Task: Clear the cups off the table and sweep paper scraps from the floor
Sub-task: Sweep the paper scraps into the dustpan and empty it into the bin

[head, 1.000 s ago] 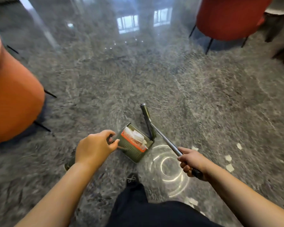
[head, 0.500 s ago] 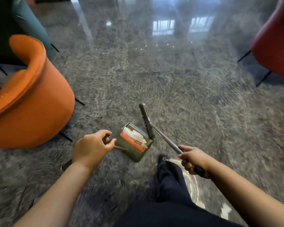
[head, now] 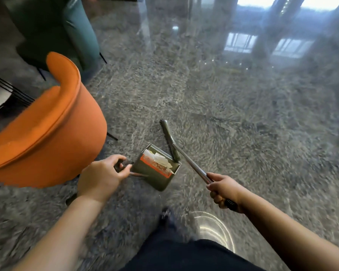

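Here the left hand (head: 101, 178) pinches the dustpan (head: 156, 172) handle, partly hidden; the right hand (head: 224, 191) wraps the broom (head: 181, 156) pole; paper scraps (head: 160, 159) blurred, no readable writing.

Paper scraps (head: 160, 159) lie in the dustpan (head: 155, 173), chair (head: 47, 137) left, broom (head: 172, 141) right.

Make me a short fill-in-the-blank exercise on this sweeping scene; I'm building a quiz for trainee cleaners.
1. The left hand holds the handle of the ____, which is olive green with an orange comb strip.
2. The right hand grips the metal handle of the ____.
3. White ____ scraps lie inside the dustpan.
4. The chair nearest the left hand is ____ in colour.

Missing words: dustpan; broom; paper; orange
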The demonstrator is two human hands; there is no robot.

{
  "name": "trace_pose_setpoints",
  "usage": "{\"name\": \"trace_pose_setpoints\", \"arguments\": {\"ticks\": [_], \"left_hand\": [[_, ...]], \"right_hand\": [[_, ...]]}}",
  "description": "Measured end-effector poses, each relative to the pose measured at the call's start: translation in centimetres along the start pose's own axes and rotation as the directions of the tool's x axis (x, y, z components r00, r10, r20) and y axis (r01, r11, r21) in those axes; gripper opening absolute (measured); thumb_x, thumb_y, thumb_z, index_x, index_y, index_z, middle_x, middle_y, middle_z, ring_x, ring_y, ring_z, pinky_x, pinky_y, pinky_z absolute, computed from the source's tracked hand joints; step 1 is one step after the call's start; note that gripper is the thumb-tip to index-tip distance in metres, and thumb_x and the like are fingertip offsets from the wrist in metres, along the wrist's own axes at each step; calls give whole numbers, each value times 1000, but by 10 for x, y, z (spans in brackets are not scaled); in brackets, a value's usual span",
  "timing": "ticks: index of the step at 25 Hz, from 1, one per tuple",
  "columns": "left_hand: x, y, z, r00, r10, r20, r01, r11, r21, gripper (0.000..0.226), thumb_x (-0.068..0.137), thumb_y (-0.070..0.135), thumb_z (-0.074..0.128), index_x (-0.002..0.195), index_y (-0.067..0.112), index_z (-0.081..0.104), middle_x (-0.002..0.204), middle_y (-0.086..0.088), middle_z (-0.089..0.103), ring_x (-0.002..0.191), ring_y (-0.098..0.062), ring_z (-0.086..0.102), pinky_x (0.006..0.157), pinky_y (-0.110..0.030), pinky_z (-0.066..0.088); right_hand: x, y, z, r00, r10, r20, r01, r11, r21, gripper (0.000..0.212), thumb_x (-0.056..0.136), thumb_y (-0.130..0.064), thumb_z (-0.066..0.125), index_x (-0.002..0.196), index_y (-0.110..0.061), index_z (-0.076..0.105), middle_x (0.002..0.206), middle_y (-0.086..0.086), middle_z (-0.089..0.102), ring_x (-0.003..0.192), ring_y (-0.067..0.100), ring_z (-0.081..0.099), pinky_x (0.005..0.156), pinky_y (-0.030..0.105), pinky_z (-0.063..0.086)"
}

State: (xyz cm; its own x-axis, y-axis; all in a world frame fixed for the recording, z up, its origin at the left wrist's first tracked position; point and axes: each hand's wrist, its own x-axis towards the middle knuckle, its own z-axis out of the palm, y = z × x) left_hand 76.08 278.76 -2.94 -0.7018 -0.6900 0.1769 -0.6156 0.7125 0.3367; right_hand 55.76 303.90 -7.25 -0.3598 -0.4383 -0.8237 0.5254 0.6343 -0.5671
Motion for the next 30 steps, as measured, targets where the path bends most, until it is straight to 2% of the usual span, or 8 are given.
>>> {"name": "trace_pose_setpoints", "arguments": {"ticks": [6, 12, 15, 18, 22, 25, 27, 30], "left_hand": [[167, -27, 41, 998, -65, 22, 66, 996, -56, 25, 71, 31, 83, 94, 22, 75, 78, -4, 74, 72, -31, 69, 65, -39, 56], [340, -28, 65, 999, -38, -16, 38, 999, 2, 26, 66, 32, 86, 89, 25, 75, 71, 0, 73, 62, -30, 67, 57, -33, 53], [426, -24, 86, 998, -67, -7, 67, 998, -1, 26, 67, 35, 84, 90, 28, 74, 70, 4, 72, 64, -28, 68, 57, -31, 51], [515, -19, 112, 995, -103, 11, 103, 994, -35, 25, 71, 38, 81, 92, 29, 74, 73, 7, 72, 68, -26, 68, 59, -31, 51], [632, -12, 126, 980, -199, -2, 199, 979, -47, 25, 72, 39, 79, 94, 30, 73, 75, 3, 72, 73, -29, 68, 63, -34, 54], [713, -16, 132, 966, -258, -18, 256, 965, -62, 24, 73, 41, 78, 94, 32, 73, 76, 5, 72, 75, -27, 68, 64, -34, 54], [768, -25, 137, 957, -288, -44, 285, 957, -62, 24, 73, 43, 78, 94, 34, 72, 76, 4, 73, 75, -28, 68, 64, -35, 54], [857, -47, 152, 944, -323, -64, 320, 946, -49, 25, 72, 45, 77, 94, 36, 71, 77, 0, 73, 76, -30, 68, 66, -36, 55]], "right_hand": [[106, -139, -17, 999, -16, 34, 19, 997, -75, 58, 95, 0, 43, 144, -29, 37, 55, 2, 43, 38, 9, 35, 37, 17, 26], [198, -282, -41, 999, -7, 49, 11, 997, -80, 56, 94, -2, 45, 143, -30, 38, 54, 1, 43, 38, 9, 35, 37, 17, 27], [252, -352, -59, 997, -24, 74, 29, 997, -68, 51, 93, -1, 46, 132, -35, 45, 50, -2, 44, 36, 9, 35, 36, 16, 27], [317, -431, -84, 995, -29, 100, 36, 997, -64, 44, 92, -2, 46, 110, -42, 51, 50, -3, 41, 38, 9, 34, 36, 16, 26], [387, -551, -115, 992, -7, 126, 22, 992, -123, 39, 92, -3, 45, 96, -41, 57, 48, -3, 42, 38, 8, 34, 37, 15, 26], [430, -638, -132, 990, -20, 143, 41, 989, -143, 39, 93, -4, 47, 102, -41, 54, 51, -2, 42, 39, 9, 35, 37, 17, 27], [463, -695, -137, 985, -40, 165, 66, 985, -159, 45, 93, -4, 47, 117, -41, 50, 52, -1, 42, 40, 8, 35, 36, 19, 27], [518, -774, -135, 985, -61, 159, 90, 979, -181, 54, 93, -2, 48, 138, -33, 43, 53, -1, 42, 40, 8, 35, 36, 18, 27]]}}
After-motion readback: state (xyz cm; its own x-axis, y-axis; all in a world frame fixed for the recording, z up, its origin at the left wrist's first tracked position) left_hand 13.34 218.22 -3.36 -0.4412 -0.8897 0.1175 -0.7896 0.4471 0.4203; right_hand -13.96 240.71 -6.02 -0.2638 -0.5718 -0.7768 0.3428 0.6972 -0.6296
